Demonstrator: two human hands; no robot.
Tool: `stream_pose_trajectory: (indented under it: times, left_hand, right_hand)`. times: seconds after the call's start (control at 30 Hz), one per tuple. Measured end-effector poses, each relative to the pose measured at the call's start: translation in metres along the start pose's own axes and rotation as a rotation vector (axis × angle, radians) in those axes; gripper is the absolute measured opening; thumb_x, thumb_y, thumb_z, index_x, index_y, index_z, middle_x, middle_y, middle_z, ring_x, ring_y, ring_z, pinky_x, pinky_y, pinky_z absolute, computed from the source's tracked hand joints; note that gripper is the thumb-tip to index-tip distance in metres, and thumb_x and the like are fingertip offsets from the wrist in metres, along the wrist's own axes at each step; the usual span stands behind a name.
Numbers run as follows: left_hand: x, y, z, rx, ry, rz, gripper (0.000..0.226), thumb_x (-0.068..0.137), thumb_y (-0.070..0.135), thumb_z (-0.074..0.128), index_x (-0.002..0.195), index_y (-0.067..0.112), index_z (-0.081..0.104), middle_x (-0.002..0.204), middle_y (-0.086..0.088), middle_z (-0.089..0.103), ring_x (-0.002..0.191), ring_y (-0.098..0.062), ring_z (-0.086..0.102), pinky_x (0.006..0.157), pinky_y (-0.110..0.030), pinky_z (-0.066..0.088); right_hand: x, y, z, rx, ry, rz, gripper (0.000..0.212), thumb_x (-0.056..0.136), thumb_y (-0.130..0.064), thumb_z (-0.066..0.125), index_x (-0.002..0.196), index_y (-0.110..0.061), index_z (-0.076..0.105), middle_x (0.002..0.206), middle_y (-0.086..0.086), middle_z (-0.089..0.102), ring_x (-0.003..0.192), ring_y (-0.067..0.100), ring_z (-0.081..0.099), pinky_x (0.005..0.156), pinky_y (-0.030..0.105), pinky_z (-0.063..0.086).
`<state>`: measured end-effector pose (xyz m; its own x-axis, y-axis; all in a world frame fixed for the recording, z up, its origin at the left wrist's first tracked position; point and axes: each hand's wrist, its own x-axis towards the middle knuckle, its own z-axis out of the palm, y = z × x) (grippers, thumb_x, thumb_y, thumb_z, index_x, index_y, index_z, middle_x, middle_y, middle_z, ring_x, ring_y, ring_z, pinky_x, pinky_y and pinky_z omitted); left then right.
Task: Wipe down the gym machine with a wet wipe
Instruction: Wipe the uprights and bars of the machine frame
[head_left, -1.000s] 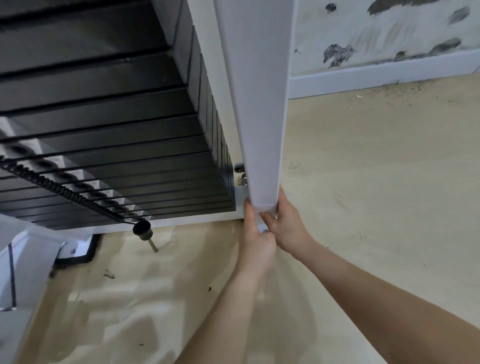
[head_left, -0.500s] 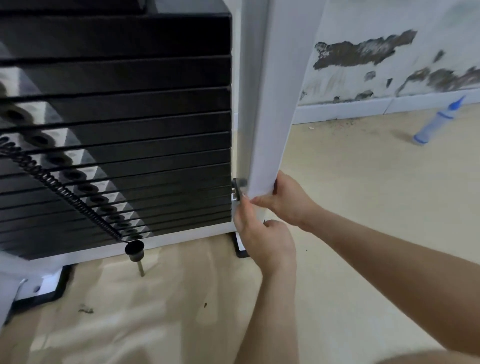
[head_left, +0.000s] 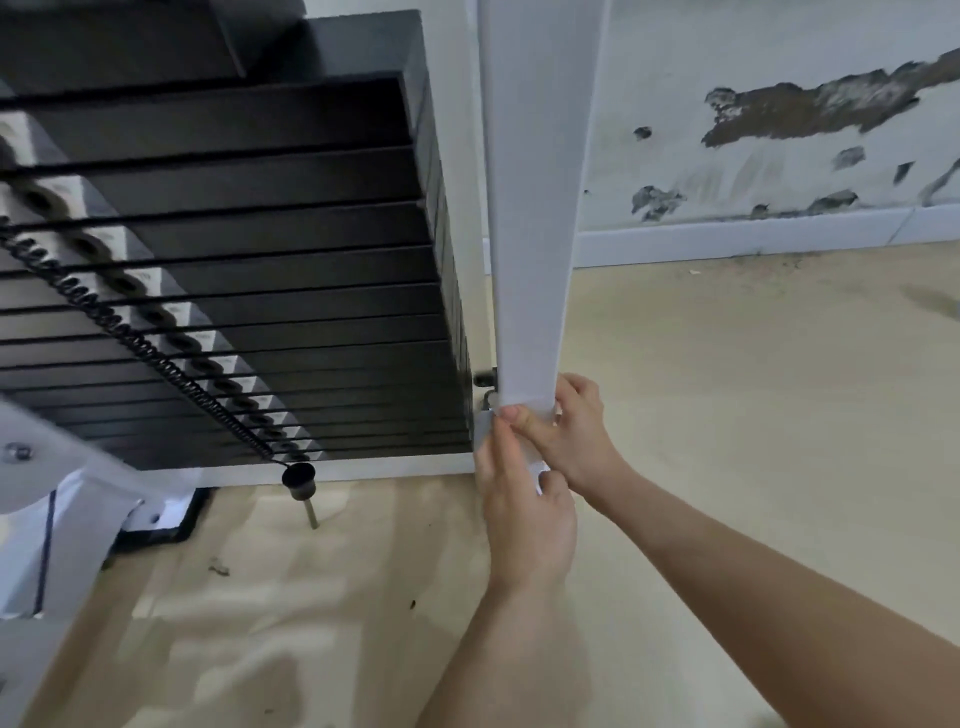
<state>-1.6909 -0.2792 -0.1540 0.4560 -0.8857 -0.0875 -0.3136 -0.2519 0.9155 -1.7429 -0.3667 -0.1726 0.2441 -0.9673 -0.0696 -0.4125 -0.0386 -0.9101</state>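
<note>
Two bare hands meet low on one white upright post (head_left: 535, 208) of a gym machine, seen from above.

At 9 o'clock in the picture sits one stack of black weight plates (head_left: 234, 291); about fourteen plates can be counted, though blur makes the top ones uncertain. One black coiled cord (head_left: 135, 338) runs down across them to one selector pin (head_left: 298, 480) hanging near 7 o'clock.

At centre, the left hand (head_left: 524, 514) reaches up from 6 o'clock, fingers curled and pressing a scrap of white wet wipe (head_left: 537, 460) against the foot of the post. Only a small part of the wipe shows between the two hands.

Just right of it, the right hand (head_left: 576, 436) wraps the post's base from the 3 o'clock side, thumb across the front, closed around it.

At 2 o'clock is one wall with peeling paint (head_left: 779, 114) above a pale floor (head_left: 753, 389).

To wipe well here, it seems best to keep the wipe flat, pinched round all faces of the post, and to work it into the bottom corner by the bracket, where grime likely gathers.
</note>
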Motion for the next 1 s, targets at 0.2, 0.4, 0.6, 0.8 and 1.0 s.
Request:
stream_pose_trajectory:
  times: [0.2, 0.4, 0.6, 0.8, 1.0]
  left_hand:
    - [0.001, 0.032, 0.000, -0.124, 0.109, 0.014, 0.070, 0.091, -0.002, 0.045, 0.150, 0.034, 0.031, 0.132, 0.014, 0.037, 0.117, 0.014, 0.045, 0.095, -0.008, 0.042]
    - [-0.012, 0.037, 0.004, 0.253, 0.060, 0.063, 0.086, 0.084, 0.001, 0.047, 0.156, 0.028, 0.007, 0.151, 0.012, 0.020, 0.136, -0.014, 0.039, 0.104, -0.013, 0.038]
    - [-0.017, 0.065, -0.014, 0.618, 0.123, 0.285, 0.088, 0.072, -0.004, 0.049, 0.151, 0.022, 0.023, 0.147, 0.002, 0.030, 0.127, -0.012, 0.040, 0.092, 0.005, 0.024]
    - [-0.009, 0.110, -0.062, 1.087, -0.016, 0.436, 0.078, 0.074, 0.001, 0.046, 0.144, 0.024, 0.022, 0.137, 0.002, 0.033, 0.121, -0.022, 0.046, 0.077, -0.044, 0.057]
    - [-0.002, 0.131, -0.068, 1.313, -0.198, 0.475, 0.061, 0.070, -0.001, 0.052, 0.128, 0.018, 0.048, 0.129, -0.002, 0.042, 0.113, -0.023, 0.051, 0.074, -0.039, 0.057]
  right_hand:
    - [0.010, -0.029, -0.006, 0.359, -0.068, -0.392, 0.070, 0.091, -0.041, 0.062, 0.143, -0.028, 0.017, 0.126, 0.008, 0.046, 0.111, 0.027, 0.053, 0.091, 0.040, 0.050]
    - [0.015, 0.006, -0.002, 0.105, -0.078, -0.351, 0.076, 0.088, -0.069, 0.044, 0.144, -0.034, 0.007, 0.122, -0.004, 0.052, 0.106, 0.017, 0.052, 0.098, 0.045, 0.040]
    - [0.021, -0.035, -0.016, 0.216, -0.063, -0.514, 0.073, 0.093, -0.043, 0.051, 0.149, -0.016, 0.013, 0.151, 0.012, 0.036, 0.138, 0.031, 0.036, 0.113, 0.044, 0.033]
    - [0.041, -0.028, -0.022, 0.037, -0.102, -0.616, 0.085, 0.093, -0.062, 0.041, 0.151, -0.019, -0.005, 0.156, 0.020, 0.024, 0.140, 0.037, 0.032, 0.109, 0.057, 0.031]
    - [0.031, -0.021, -0.032, -0.036, -0.274, -0.456, 0.106, 0.090, -0.057, 0.055, 0.151, 0.000, -0.010, 0.161, 0.021, 0.003, 0.149, 0.033, 0.009, 0.118, 0.049, 0.021]
